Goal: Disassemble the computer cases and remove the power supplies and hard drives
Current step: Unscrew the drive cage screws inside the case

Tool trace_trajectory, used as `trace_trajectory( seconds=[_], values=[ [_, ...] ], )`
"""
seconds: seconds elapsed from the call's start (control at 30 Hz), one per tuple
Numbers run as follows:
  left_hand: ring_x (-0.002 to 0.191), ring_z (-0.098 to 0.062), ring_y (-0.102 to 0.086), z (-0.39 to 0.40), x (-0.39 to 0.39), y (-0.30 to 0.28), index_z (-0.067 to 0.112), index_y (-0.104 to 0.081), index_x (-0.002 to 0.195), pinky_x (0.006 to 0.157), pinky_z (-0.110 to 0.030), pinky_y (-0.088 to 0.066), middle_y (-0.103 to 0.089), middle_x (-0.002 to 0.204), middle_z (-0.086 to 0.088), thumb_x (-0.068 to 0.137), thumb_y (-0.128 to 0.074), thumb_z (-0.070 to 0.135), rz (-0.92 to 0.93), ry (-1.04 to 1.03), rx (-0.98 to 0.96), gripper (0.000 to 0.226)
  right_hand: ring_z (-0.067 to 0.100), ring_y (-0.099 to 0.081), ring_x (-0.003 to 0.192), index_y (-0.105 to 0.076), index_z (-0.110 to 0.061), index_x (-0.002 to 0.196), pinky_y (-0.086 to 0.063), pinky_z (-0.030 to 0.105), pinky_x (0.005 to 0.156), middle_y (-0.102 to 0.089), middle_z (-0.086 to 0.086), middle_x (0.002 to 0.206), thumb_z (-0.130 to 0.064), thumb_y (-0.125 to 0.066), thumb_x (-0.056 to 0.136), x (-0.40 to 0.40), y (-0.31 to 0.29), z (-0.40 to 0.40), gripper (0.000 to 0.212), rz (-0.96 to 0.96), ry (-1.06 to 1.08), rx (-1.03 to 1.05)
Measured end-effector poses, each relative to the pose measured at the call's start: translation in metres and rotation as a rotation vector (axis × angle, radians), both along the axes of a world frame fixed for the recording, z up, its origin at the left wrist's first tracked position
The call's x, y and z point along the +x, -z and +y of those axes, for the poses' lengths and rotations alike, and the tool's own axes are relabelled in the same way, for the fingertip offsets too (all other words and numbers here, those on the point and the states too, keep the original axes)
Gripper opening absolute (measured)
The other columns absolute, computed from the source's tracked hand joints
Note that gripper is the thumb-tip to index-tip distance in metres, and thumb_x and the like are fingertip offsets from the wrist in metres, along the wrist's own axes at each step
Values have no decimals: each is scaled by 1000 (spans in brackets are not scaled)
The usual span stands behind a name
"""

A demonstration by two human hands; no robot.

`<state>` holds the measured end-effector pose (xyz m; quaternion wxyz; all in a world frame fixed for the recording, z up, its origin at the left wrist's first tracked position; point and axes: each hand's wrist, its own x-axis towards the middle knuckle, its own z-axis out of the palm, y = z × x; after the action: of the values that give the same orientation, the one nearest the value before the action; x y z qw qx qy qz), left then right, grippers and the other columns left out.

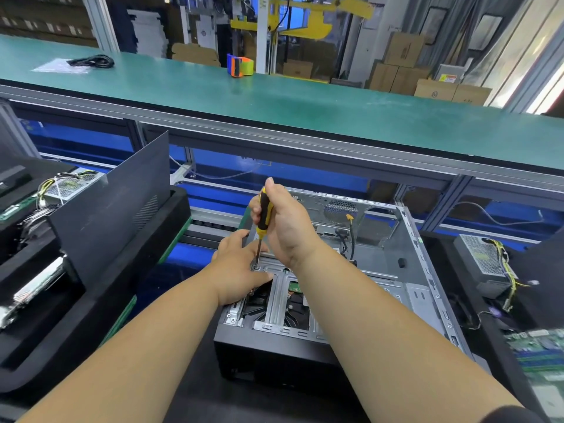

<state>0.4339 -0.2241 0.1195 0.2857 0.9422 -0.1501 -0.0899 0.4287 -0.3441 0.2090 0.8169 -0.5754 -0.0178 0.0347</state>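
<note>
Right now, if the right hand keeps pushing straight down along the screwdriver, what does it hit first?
The right hand drives the screwdriver down onto a screw in the case's metal bracket; the tip seems already seated there, beside the left hand.

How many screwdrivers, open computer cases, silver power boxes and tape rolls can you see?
Screwdrivers: 1, the screwdriver in the right hand
Open computer cases: 1, the case in the middle
Silver power boxes: 2, left box and right box
Tape rolls: 1, tape roll
Total: 5
</note>
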Motion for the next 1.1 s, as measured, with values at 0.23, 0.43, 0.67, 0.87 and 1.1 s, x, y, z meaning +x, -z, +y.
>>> trace_trajectory(
  seconds=[0.23,0.43,0.67,0.87,1.1],
  values=[
    [140,-18,-14,1,-1,1,44,-47,127,114,-41,-23,-14,150,15,81,-66,53,-15,0,-48,50,14,-56,67,-59,-8,85,-50,27,71,-59,2,71,-27,-45,105,2,-1,-7,31,8,-18,42],
    [138,-20,-18,0,-2,-1,45,-49,123,114,-42,-25,-17,148,15,81,-67,53,-15,-8,-50,46,13,-52,69,-62,-8,81,-46,30,74,-57,1,71,-27,-38,108,4,-3,-10,41,-25,-48,17],
    [142,-21,-12,-2,-4,-5,41,-46,131,115,-42,-22,-12,154,11,84,-64,52,-20,-2,-23,51,10,-42,61,-61,-9,95,-38,22,64,-49,0,65,-39,-29,108,-1,4,-5,46,-47,-71,51],
    [144,-22,-10,-2,-4,-5,40,-46,133,117,-44,-21,-9,157,9,84,-65,52,-5,-10,-11,54,14,-43,61,-44,-14,84,-39,25,64,-50,1,67,-27,-41,107,0,4,-7,26,-56,-39,52],
    [140,-22,-16,-2,-6,-9,41,-48,132,116,-45,-25,-16,153,11,83,-66,53,-1,-23,-12,53,15,-56,72,-63,-9,82,-48,31,77,-62,1,76,-32,-39,107,0,1,-6,42,-27,-85,-7]
  ],
)
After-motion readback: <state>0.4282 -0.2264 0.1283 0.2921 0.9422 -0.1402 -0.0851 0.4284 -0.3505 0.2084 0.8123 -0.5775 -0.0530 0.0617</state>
